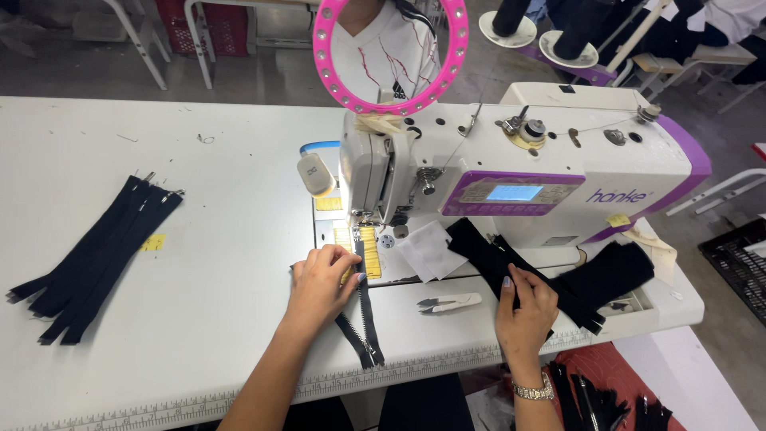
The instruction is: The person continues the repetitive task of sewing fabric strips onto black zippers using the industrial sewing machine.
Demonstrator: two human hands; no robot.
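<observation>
**Hands at the sewing machine, one on a zipper, one on dark cloth**

Spread across most of the view: a white work table (199, 263), with a printed ruler strip along its near edge. Standing on its right half: a white sewing machine (511, 172) with purple trim and a small lit screen on its front. Above the machine head: a pink ring (391, 52), with a person in a white shirt seated beyond the table. Far left on the table, well apart from both hands: a stack of dark zippers (96, 255), laid slantwise, pulls toward the top.

Under the machine arm, to the right of the needle: a heap of black fabric pieces (558, 275), running from the machine bed out toward the table's right edge. Just left of the heap: a white cloth scrap (427, 249).

Left hand (319, 283): flat, palm down, fingers spread and pressing on a single black zipper (363, 319), nothing clenched. Zipper running from the needle area, under that hand, down to the table's near edge, beside yellow guide tape (369, 254) on the bed.

Right hand (523, 307): laid over the near end of the black fabric, fingers curled onto it; whether pinching or only resting, cannot tell. Metal watch on that wrist.

Between the two hands, untouched: small white thread snips (451, 302).
</observation>
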